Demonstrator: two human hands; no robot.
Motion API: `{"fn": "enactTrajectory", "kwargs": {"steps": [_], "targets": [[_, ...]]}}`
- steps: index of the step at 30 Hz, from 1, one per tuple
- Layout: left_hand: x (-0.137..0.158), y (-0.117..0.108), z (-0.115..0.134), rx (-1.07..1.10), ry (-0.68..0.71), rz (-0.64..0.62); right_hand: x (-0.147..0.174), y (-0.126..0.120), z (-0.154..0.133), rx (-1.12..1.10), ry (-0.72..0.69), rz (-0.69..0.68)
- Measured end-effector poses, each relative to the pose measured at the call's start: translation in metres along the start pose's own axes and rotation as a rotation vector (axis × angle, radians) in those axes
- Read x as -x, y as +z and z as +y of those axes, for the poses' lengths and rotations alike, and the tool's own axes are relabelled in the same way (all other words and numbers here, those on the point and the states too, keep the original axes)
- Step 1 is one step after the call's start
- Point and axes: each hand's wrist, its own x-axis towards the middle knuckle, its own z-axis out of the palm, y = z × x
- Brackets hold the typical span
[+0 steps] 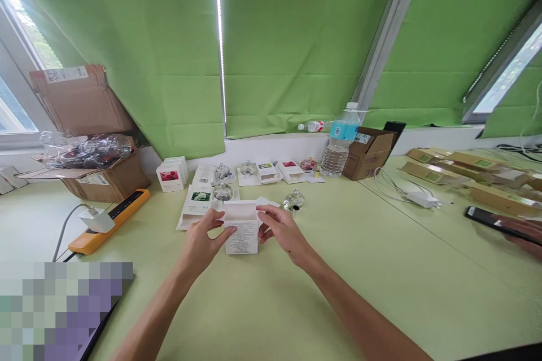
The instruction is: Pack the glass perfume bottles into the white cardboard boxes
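A small white carton [241, 238] with fine print stands upright before me, its top flap raised. My left hand [207, 241] pinches its left side, thumb across the printed face. At the opposite edge, my right hand [283, 231] has its fingers closed on the side near the flap. Just beyond my right hand lies a clear glass bottle [294, 199] with its dark neck toward me. Behind the carton are another ornate glass bottle [223, 192] and a flat white box with a white-flower picture [200, 196].
More picture boxes [170, 175] and a red-tinted bottle [309, 164] line the wall. A water bottle [341, 141] stands beside a cardboard box [368, 152]. An orange power strip [110, 220] lies left. At right, another person's hand [523, 234] holds a phone [493, 219] near long cartons [503, 198].
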Motion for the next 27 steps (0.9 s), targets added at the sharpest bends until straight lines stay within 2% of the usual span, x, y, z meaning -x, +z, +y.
{"fn": "enactTrajectory", "kwargs": {"steps": [9,20,27], "targets": [[-0.001,-0.001,-0.001,-0.069,0.0,-0.054,0.0,-0.001,0.003,0.07,-0.044,0.002],[-0.001,-0.001,-0.003,-0.054,0.022,-0.065,0.01,0.006,-0.005,0.419,-0.359,0.156],[-0.003,-0.003,-0.002,0.065,0.032,-0.082,0.011,0.005,-0.007,0.496,-0.423,0.106]]}}
